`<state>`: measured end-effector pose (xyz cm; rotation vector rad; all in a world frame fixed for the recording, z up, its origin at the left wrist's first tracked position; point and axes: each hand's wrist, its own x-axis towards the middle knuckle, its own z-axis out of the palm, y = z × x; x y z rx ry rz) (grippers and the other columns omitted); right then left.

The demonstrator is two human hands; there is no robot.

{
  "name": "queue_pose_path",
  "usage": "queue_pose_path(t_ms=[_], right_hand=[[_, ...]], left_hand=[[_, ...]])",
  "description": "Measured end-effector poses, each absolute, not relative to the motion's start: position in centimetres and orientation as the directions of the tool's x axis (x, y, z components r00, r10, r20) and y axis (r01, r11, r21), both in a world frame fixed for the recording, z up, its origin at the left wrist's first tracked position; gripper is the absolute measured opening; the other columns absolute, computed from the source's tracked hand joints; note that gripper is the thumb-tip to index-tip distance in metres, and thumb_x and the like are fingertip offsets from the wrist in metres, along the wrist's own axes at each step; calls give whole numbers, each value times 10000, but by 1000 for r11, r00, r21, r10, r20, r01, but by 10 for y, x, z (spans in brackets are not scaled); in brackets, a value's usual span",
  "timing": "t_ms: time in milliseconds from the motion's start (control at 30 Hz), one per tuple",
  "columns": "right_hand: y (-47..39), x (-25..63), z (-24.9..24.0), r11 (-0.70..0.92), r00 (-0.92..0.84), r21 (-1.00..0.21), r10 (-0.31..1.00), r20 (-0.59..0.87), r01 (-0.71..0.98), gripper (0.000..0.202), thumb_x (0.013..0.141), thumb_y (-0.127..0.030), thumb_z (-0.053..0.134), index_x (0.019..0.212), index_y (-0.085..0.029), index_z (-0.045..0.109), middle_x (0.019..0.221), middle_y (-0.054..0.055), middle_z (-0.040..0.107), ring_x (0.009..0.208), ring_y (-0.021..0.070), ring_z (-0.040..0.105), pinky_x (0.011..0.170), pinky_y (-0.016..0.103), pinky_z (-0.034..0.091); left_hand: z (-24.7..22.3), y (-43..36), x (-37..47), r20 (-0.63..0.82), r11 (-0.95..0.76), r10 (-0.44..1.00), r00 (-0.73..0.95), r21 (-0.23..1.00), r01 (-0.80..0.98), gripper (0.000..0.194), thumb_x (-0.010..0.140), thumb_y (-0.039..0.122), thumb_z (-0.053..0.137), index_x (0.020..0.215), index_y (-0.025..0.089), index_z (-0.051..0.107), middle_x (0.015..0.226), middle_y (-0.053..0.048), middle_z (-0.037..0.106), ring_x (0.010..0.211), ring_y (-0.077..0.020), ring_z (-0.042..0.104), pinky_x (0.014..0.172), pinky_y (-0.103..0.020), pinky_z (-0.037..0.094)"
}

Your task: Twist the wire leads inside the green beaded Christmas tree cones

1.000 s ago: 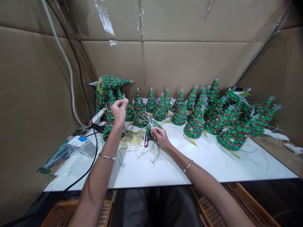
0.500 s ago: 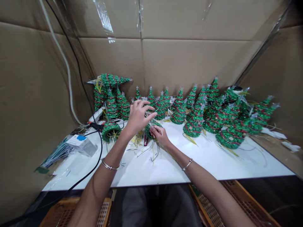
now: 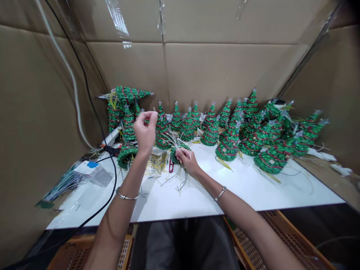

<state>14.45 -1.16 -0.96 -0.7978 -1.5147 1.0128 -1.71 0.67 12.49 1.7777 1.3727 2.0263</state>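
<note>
My right hand grips a small green glitter tree that lies on its side on the white table, thin white and yellow fibres sticking out of its open base. My left hand is raised above the table to the left of it, fingertips pinched together; I cannot tell whether a fibre is between them. A second tipped tree lies left of my left wrist. Loose yellow fibres and a red-handled tool lie between my hands.
A row of upright green trees lines the back, with a heap of them at the right. A black cable, a white box with blue label and a fibre bundle sit left. Cardboard walls enclose the table. Brown crates stand below.
My left hand went from raised, down to the tree's fibres half a second ago, then back up and left with fingers pinched. My right hand stayed on the tree.
</note>
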Motion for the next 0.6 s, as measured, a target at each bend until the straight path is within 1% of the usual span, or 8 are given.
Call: queue_pose_path(t_ms=[33, 100, 200, 267, 333, 400, 500, 600], right_hand=[[-12, 144, -10, 402, -168, -914, 899, 404, -50, 430, 921, -553, 515, 744, -171, 601, 633, -10, 522, 514, 96, 435, 504, 238, 325], [-12, 143, -10, 389, -153, -919, 906, 395, -72, 423, 920, -547, 521, 753, -169, 606, 631, -11, 522, 514, 94, 434, 506, 237, 326], [-12, 141, -9, 384, -151, -919, 907, 393, -87, 416, 919, -541, 526, 758, -166, 609, 636, -11, 527, 514, 93, 433, 505, 237, 323], [-12, 141, -9, 388, -144, -918, 907, 397, -86, 413, 921, -537, 526, 757, -166, 610, 640, -11, 530, 511, 92, 431, 504, 237, 322], [-12, 141, -8, 391, -146, -917, 905, 399, -82, 408, 924, -529, 524, 758, -167, 610, 635, -13, 528, 510, 94, 433, 508, 239, 327], [-13, 142, -7, 397, -150, -915, 902, 404, -78, 403, 928, -523, 524, 756, -168, 609, 619, -17, 522, 509, 96, 434, 515, 242, 334], [-13, 143, -6, 411, -152, -909, 897, 416, -63, 405, 934, -516, 517, 740, -171, 602, 599, -21, 513, 507, 98, 433, 530, 244, 346], [-12, 143, -7, 412, -161, -910, 895, 415, -54, 407, 935, -515, 515, 727, -174, 594, 591, -22, 512, 506, 100, 439, 535, 245, 352]], left_hand=[[126, 3, -27, 741, -557, 582, -334, 663, 500, 237, 914, 394, 539, 906, 189, 655, 871, -41, 673, 804, -165, 581, 747, -290, 444], [123, -11, -44, 759, -464, 588, -282, 601, 651, 205, 872, 384, 599, 814, 200, 669, 846, -36, 680, 826, -183, 576, 763, -303, 429], [109, -35, -53, 630, -311, 766, -130, 538, 783, 300, 806, 453, 671, 643, 201, 649, 665, -28, 634, 698, -193, 555, 699, -317, 414], [98, -48, -46, 518, -325, 853, -67, 627, 708, 326, 842, 479, 625, 689, 194, 669, 670, -25, 650, 644, -174, 559, 662, -304, 420], [89, -53, -32, 423, -377, 906, 17, 789, 486, 313, 860, 478, 605, 828, 182, 701, 778, -38, 699, 691, -167, 603, 658, -284, 455], [83, -51, -18, 369, -376, 926, 77, 890, 257, 314, 836, 463, 644, 936, 171, 701, 873, -52, 718, 732, -162, 627, 659, -271, 487], [76, -44, -4, 387, -397, 917, 98, 909, 127, 285, 815, 408, 686, 976, 173, 696, 948, -57, 713, 756, -149, 632, 672, -261, 504], [75, -40, -2, 481, -485, 873, 77, 845, 225, 187, 857, 352, 650, 891, 173, 690, 887, -42, 697, 732, -139, 614, 660, -258, 485]])
